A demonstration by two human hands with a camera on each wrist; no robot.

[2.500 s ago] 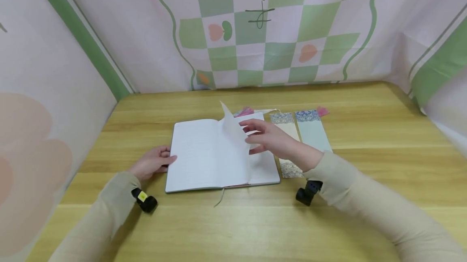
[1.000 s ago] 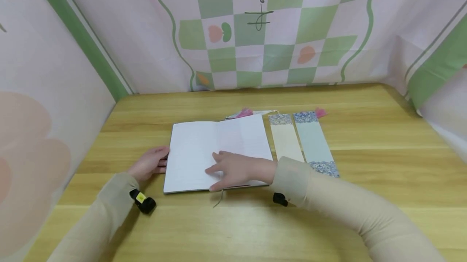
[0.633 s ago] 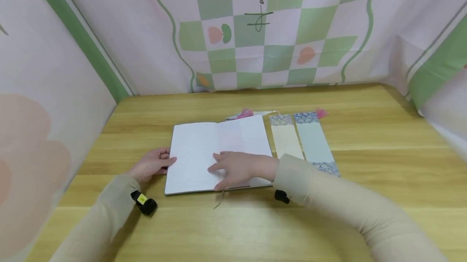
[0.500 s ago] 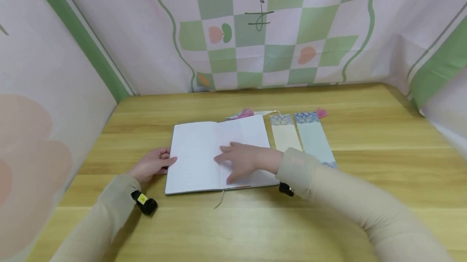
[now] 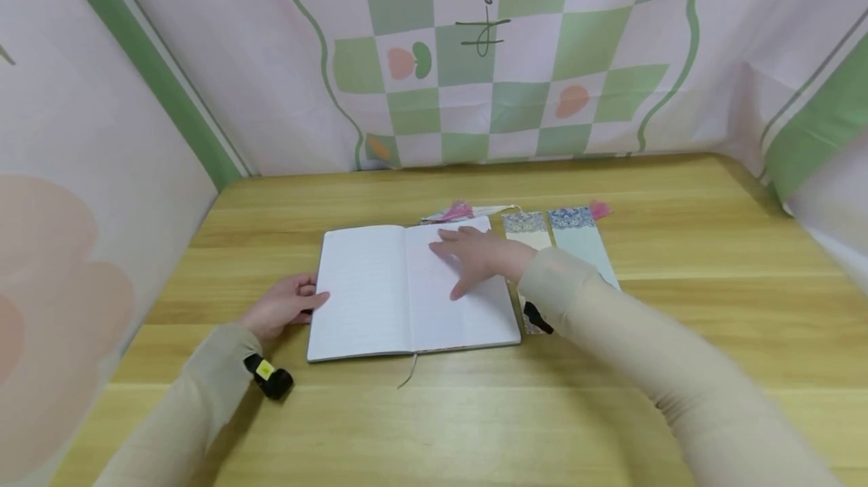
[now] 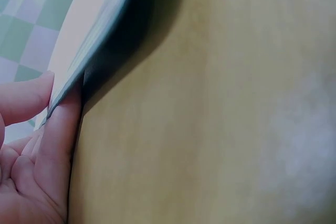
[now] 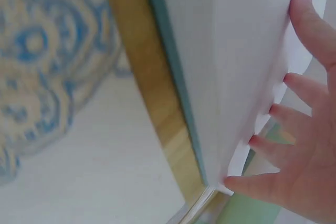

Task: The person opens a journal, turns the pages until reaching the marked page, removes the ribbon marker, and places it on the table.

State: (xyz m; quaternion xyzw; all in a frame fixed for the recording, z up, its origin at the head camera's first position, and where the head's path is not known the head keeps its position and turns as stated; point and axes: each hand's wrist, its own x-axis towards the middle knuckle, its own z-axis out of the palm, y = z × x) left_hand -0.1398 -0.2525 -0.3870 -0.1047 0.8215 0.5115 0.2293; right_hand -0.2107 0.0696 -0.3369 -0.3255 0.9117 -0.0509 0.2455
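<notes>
An open notebook (image 5: 362, 291) with white pages lies on the wooden table, its grey ribbon (image 5: 408, 371) trailing from the bottom edge. My left hand (image 5: 283, 303) pinches the left edge, thumb on the page and fingers beneath the cover, as the left wrist view confirms with the cover (image 6: 113, 27) slightly lifted. Spread fingers of my right hand (image 5: 478, 255) rest on the upper right page; in the right wrist view the fingertips (image 7: 278, 109) touch the paper (image 7: 226, 66). A faintly tinted strip (image 5: 435, 321) shows on that page beside the spine.
A cream bookmark (image 5: 527, 223) with patterned ends lies right of the notebook, partly under my right arm. Beside it is a pale blue bookmark (image 5: 585, 249) with a pink tassel (image 5: 600, 209). Behind the notebook, another pink tassel (image 5: 459, 209) shows. A printed curtain (image 5: 475, 117) borders the table's back.
The page that stood raised now lies flat. My right hand came down near the bottom of the spine, then slid up and right across the right page. My left hand keeps its place.
</notes>
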